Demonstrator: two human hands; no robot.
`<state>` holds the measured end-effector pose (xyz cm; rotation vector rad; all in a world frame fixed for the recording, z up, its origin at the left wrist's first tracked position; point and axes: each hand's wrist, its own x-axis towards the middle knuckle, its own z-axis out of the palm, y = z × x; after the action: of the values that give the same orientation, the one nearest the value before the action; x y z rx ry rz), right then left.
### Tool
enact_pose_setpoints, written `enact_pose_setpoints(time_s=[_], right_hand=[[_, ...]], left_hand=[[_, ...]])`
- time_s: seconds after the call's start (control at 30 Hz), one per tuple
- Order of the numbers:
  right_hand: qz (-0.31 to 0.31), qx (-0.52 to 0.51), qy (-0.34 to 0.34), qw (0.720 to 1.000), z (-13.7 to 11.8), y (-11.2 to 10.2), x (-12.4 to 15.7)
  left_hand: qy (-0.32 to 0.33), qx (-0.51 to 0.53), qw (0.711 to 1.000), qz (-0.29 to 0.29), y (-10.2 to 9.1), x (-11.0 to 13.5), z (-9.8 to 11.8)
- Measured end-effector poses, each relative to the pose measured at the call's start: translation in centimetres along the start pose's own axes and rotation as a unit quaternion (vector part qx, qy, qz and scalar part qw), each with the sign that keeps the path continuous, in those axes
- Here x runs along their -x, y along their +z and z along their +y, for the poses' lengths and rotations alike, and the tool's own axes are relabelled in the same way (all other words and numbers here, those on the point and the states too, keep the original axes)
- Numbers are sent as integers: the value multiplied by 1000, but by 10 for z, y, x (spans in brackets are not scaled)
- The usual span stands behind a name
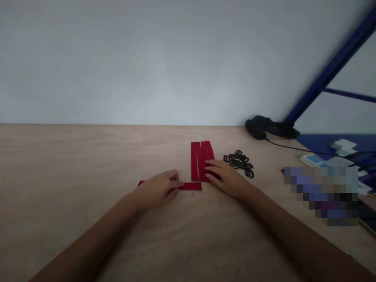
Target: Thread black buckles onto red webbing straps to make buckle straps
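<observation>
A red webbing strip (190, 186) lies crosswise on the table, and my left hand (160, 188) has thumb and fingers closed on its middle. The hand covers part of that strip; its left end shows beyond the wrist. Several more red strips (194, 160) lie side by side, lengthwise, just behind it. My right hand (225, 178) rests on the right-hand strips with its fingers spread and flat. Beyond that hand sits a loose pile of black slide buckles (239, 162).
The wooden table (73, 164) meets a pale wall (132, 70) at the back. A black device with a cable (270, 127) lies at the back right. Farther right are white-and-blue boxes (313, 159), a blurred-out patch (326, 196) and a blue frame bar (323, 74).
</observation>
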<state>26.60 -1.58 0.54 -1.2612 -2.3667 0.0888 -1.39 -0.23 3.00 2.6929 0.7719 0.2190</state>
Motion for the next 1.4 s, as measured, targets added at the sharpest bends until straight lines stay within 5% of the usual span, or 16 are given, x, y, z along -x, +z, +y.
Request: enact_pose_setpoints(time_s=[0.13, 0.27, 0.37, 0.63, 0.83, 0.97, 1.2, 1.27, 1.4], right_hand=[[-11, -29, -34, 999, -23, -10, 0], [-148, -66, -57, 985, -57, -13, 5], [-195, -57, -26, 979, -72, -14, 9], [-299, -10, 73, 951, -50, -51, 17], [-214, -80, 49, 972, -66, -35, 12], [-241, -102, 45, 964, -73, -21, 9], [-275, -105, 99, 951, -43, -47, 13], [-229, -95, 140, 959, -25, -52, 12], [-50, 107, 240, 963, 27, -53, 12]], left_hand=[[22, 55, 997, -50, -3, 7, 21], [13, 79, 996, -49, 1, 7, 36], [16, 74, 996, -39, 4, 4, 40], [20, 28, 999, -36, -2, 6, 32], [33, 50, 998, -26, 13, 1, 39], [49, 51, 997, -13, 18, -2, 41], [47, 24, 998, -25, 10, 1, 36], [44, 21, 998, -30, 9, 1, 36], [40, 18, 998, -40, 8, 1, 36]])
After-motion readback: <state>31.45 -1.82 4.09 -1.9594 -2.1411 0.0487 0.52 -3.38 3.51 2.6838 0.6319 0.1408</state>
